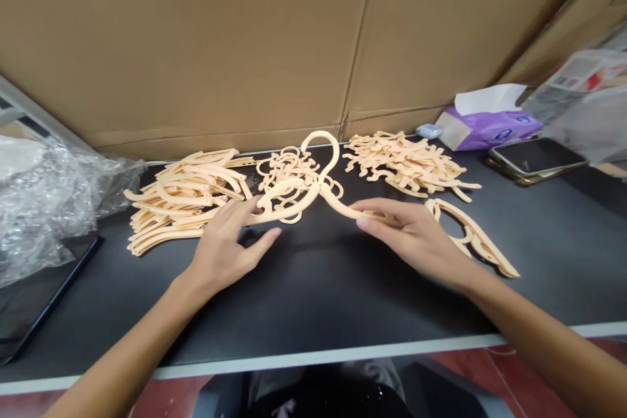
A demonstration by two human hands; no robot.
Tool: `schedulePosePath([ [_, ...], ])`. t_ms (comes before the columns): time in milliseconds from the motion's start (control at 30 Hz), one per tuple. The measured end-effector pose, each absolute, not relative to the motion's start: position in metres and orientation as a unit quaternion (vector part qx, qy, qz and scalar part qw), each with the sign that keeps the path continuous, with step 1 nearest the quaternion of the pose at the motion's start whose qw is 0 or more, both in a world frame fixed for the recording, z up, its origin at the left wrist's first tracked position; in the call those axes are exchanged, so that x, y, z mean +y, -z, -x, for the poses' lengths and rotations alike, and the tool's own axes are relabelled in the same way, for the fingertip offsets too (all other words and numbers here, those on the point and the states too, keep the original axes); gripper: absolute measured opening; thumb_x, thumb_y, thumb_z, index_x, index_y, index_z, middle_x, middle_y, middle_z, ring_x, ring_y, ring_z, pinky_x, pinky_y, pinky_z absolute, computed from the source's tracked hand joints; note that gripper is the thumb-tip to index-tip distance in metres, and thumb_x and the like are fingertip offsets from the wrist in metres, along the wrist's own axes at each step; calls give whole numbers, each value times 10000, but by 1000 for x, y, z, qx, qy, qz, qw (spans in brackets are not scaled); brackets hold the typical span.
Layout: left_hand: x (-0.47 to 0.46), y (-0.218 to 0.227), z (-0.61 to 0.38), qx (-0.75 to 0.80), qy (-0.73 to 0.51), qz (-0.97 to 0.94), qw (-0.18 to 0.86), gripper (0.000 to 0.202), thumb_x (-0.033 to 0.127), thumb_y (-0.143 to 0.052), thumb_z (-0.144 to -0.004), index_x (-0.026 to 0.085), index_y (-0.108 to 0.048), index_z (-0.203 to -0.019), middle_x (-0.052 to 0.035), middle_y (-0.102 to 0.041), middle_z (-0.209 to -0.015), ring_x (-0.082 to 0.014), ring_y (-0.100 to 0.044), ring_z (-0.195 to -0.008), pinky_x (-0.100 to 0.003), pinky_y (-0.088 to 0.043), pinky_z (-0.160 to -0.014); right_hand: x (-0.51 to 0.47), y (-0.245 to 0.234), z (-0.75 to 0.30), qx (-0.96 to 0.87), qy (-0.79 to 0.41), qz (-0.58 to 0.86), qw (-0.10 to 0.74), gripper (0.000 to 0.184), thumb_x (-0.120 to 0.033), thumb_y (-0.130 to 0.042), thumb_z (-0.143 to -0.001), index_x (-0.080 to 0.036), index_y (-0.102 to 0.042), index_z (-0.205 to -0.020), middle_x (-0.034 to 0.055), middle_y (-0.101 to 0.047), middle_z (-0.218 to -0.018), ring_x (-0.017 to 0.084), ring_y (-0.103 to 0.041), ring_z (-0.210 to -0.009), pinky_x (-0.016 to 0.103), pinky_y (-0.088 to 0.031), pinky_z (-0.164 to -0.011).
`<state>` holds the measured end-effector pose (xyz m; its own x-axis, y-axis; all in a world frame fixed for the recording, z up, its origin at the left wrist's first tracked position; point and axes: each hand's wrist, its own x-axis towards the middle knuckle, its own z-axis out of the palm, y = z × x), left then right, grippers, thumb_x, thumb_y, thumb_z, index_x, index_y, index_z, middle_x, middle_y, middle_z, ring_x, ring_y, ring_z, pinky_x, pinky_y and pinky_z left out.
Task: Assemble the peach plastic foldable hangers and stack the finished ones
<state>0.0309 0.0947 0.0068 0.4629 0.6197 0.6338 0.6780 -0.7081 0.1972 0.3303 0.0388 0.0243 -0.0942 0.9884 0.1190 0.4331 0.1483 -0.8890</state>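
Note:
A cream folding clothes hanger [289,212], its hook upright, spans the gap between my hands. My left hand [230,245] has its fingers over the hanger's left arm, the thumb standing apart below. The far end of that arm is hidden by the hand. My right hand [406,228] pinches the right arm between thumb and fingers. Behind the hanger lies a heap of small hooks [279,170]. Hanger arm pieces [191,186] are piled near my left hand, and shorter curved pieces [411,163] beyond my right. A folded hanger [482,241] rests beside my right wrist.
Cardboard [235,46] walls off the back of the black table [294,313]. Crumpled clear plastic [44,202] lies at the left, over a dark flat panel [53,294]. A purple tissue pack [490,127], a phone [536,157] and plastic bags [588,104] are at the right.

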Motion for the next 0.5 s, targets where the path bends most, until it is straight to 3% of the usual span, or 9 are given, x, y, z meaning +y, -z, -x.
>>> schedulePosePath([
  [167,99,-7,-28,-369,322,870,57,199,284,-651,-917,118,-658,-1026,-94,-692,-878,-231,-647,-821,-353,-521,-766,39,-24,-330,-653,-358,545,385,282,-433,-638,-897,-224,-740,-1056,24,-768,-941,195,-715,-878,298,-563,-791],
  [433,93,-11,-31,-429,362,828,-11,473,365,-712,-858,190,-594,-1282,-47,-721,-991,-202,-689,-890,-321,-541,-851,38,-25,-329,-644,-361,551,389,295,-423,-649,-888,-213,-737,-1075,29,-774,-949,191,-720,-878,287,-568,-799],
  [500,91,-14,-33,-440,368,817,-64,416,356,-683,-874,196,-612,-1251,-27,-707,-952,-170,-672,-829,-291,-534,-810,38,-25,-328,-647,-358,554,383,303,-422,-647,-889,-208,-737,-1083,33,-773,-955,194,-718,-877,289,-565,-799],
])
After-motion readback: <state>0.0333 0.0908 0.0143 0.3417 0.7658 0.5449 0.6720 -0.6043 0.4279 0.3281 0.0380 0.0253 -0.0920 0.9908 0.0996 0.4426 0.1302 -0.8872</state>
